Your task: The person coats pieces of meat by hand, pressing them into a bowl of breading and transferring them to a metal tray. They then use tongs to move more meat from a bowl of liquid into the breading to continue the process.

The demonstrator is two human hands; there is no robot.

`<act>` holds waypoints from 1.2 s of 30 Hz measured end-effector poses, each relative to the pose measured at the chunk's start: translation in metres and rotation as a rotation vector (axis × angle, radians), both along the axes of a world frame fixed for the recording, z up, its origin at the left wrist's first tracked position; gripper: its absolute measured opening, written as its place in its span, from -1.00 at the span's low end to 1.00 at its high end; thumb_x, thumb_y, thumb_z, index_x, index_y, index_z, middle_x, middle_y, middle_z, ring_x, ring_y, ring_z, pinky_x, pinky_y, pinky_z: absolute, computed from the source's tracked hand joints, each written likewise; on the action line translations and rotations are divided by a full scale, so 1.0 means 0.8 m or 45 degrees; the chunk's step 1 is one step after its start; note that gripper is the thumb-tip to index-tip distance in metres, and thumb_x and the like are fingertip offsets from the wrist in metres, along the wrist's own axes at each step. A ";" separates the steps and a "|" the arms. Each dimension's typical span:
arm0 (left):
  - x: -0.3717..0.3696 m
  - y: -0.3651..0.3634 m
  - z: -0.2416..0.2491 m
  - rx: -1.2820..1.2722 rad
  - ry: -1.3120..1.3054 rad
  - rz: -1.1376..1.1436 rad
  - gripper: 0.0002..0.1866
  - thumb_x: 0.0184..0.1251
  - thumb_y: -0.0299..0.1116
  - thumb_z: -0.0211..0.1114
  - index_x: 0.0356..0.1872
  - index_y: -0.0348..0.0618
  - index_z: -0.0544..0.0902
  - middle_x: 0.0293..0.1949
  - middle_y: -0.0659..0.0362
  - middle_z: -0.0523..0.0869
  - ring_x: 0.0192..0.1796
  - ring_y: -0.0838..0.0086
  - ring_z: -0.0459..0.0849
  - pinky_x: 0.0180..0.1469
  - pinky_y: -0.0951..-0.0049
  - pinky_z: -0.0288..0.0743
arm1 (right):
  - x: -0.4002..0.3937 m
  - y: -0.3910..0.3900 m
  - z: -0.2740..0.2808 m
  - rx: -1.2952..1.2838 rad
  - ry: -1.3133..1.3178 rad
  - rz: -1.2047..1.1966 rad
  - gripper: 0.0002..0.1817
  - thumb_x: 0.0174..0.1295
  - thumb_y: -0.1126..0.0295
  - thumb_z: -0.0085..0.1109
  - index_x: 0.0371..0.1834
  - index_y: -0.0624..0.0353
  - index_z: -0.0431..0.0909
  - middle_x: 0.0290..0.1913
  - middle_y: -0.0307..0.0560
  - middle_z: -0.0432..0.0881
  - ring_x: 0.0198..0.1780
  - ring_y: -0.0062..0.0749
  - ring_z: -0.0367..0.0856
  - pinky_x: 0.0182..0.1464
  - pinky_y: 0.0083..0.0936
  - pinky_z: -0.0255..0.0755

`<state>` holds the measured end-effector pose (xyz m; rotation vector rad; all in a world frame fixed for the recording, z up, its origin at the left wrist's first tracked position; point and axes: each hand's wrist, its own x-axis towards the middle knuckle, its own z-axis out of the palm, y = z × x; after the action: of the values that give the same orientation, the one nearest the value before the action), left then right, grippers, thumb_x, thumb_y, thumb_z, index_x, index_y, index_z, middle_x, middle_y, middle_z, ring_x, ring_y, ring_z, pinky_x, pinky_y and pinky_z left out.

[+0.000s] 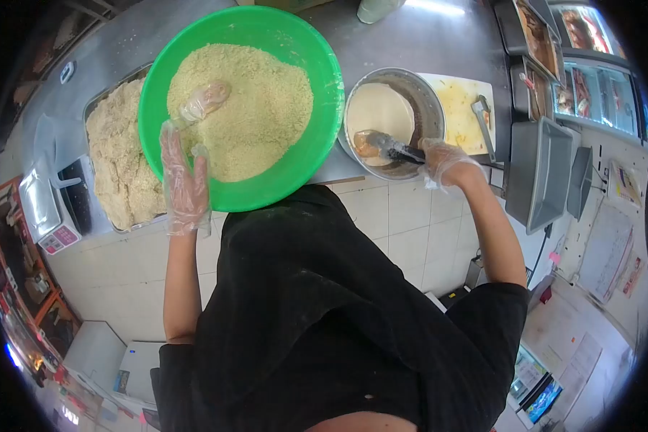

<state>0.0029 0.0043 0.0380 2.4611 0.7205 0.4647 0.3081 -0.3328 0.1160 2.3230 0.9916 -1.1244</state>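
My left hand [186, 180], in a clear plastic glove, lies at the near left rim of a big green bowl [327, 108], fingers stretched and thumb apart. Pale crumbly coating [266, 108] fills much of that bowl, and a batter-wet piece of food [205, 99] rests on it, just beyond my left fingertips. My right hand [450, 164], also gloved, is closed around the dark handle of tongs [399, 150]. The tips of the tongs are at a brownish wet piece [368, 142] inside a metal pot [428, 108] of creamy batter [381, 108].
Left of the bowl stands a tray heaped with crumbs [126, 155], beside a kitchen scale [43, 205]. Right of the pot are a stained cutting board [457, 101] and a metal-handled utensil [484, 126]. Grey bins [543, 173] stand at the counter's right end.
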 end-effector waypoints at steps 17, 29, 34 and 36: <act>-0.003 -0.003 -0.011 0.071 0.037 0.005 -0.37 0.44 -0.26 0.05 0.42 -0.30 0.09 0.45 -0.15 0.09 0.49 0.00 0.04 0.47 0.11 -0.05 | -0.038 0.012 0.009 0.359 -0.640 -0.211 -0.49 0.33 0.04 -0.01 0.22 0.12 0.36 -0.14 0.13 0.62 -0.05 0.01 0.60 0.00 -0.19 0.48; -0.003 -0.001 -0.013 0.087 0.039 0.013 -0.37 0.43 -0.29 0.08 0.41 -0.31 0.10 0.44 -0.17 0.11 0.48 -0.02 0.06 0.47 0.11 -0.04 | -0.029 0.013 0.022 0.321 -0.314 -0.505 -0.55 0.29 0.24 0.05 0.19 0.22 0.36 -0.05 0.21 0.60 0.07 0.02 0.57 0.11 -0.15 0.43; -0.003 0.001 -0.017 0.060 0.001 0.025 -0.39 0.44 -0.24 0.06 0.40 -0.32 0.13 0.43 -0.17 0.13 0.47 -0.01 0.08 0.46 0.11 -0.02 | -0.020 0.040 0.018 0.161 -0.468 -0.239 -0.70 0.31 0.36 -0.05 0.06 0.21 0.44 0.02 0.16 0.60 0.10 0.04 0.56 0.12 -0.18 0.45; -0.005 0.000 -0.016 0.043 0.002 0.035 -0.39 0.44 -0.23 0.05 0.39 -0.32 0.14 0.43 -0.17 0.13 0.47 -0.01 0.08 0.46 0.11 -0.02 | -0.030 0.069 0.020 0.104 -0.444 -0.253 -0.70 0.30 0.42 -0.08 0.07 0.21 0.43 0.03 0.17 0.59 0.11 0.04 0.56 0.12 -0.17 0.46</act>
<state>-0.0013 0.0047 0.0252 2.4861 0.7536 0.4893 0.2839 -0.2777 0.1317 2.6111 0.7023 -0.7170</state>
